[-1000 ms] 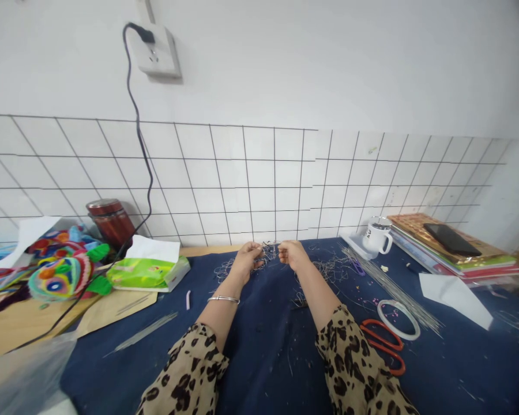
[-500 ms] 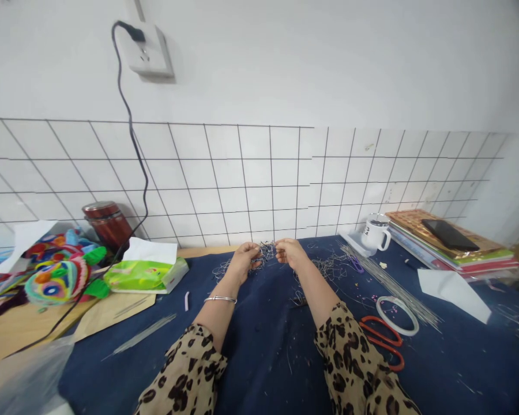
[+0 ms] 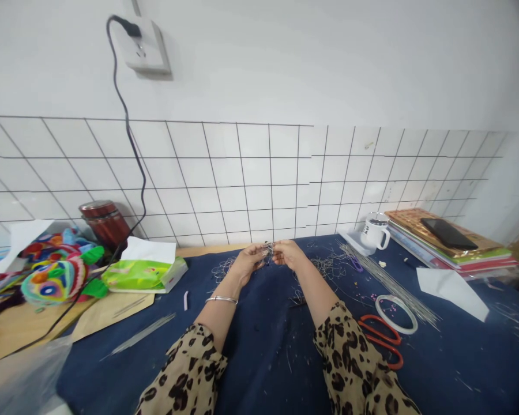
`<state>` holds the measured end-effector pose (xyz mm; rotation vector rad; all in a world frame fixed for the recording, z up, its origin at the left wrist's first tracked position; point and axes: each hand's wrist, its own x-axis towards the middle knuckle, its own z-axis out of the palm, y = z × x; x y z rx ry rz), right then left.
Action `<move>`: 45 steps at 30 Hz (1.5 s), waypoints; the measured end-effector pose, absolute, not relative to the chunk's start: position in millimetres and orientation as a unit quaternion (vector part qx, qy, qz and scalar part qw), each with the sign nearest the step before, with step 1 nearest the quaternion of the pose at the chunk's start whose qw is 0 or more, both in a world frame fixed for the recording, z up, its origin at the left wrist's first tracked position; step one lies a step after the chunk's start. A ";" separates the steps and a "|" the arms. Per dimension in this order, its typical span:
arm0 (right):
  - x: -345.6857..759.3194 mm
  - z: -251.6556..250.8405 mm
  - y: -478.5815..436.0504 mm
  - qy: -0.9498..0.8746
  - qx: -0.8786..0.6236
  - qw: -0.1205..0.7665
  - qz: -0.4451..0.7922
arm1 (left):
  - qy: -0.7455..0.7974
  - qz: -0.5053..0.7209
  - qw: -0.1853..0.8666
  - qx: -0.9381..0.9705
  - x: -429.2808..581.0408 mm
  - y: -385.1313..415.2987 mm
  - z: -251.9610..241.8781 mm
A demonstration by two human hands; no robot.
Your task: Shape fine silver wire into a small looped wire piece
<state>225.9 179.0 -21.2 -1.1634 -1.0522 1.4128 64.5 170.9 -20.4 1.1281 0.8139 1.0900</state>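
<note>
Head view looks down over my two forearms in leopard-print sleeves, stretched out across a dark blue cloth (image 3: pixel 259 340). My left hand (image 3: pixel 247 260) and my right hand (image 3: pixel 288 253) meet near the far edge of the cloth, close to the tiled wall. Both are closed in a pinch on a small tangle of thin wire (image 3: pixel 269 251) held between them, just above the cloth. A silver bangle (image 3: pixel 221 299) sits on my left wrist.

More loose wire (image 3: pixel 328 266) lies scattered right of my hands, and a bundle of straight wires (image 3: pixel 389 283) fans out beyond that toward the near right. Orange scissors (image 3: pixel 383 343) lie just beside my right sleeve, touching a white ring (image 3: pixel 397 314). A white mug (image 3: pixel 375 231) stands at the cloth's far right corner, beside a stack of books (image 3: pixel 454 249) with a phone on top.

To my left the cloth ends on bare wooden table (image 3: pixel 17 328), where a green tissue pack (image 3: pixel 143 272) and a colourful felt piece (image 3: pixel 54 279) sit well apart from my hands. Between my forearms the cloth carries only small wire scraps.
</note>
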 end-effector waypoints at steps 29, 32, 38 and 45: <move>230.8 -12.9 175.7 -0.460 -0.502 0.490 0.544 | 0.380 0.551 0.423 0.611 61.4 183.2 -28.7; 233.8 -7.4 172.5 -0.473 -0.503 0.479 0.542 | 0.382 0.534 0.425 0.623 56.8 186.5 -28.5; 234.7 2.0 167.6 -0.484 -0.501 0.468 0.544 | 0.374 0.542 0.424 0.622 54.1 185.8 -26.6; 239.9 8.3 165.9 -0.485 -0.494 0.489 0.530 | 0.340 0.538 0.451 0.625 53.8 179.4 -16.1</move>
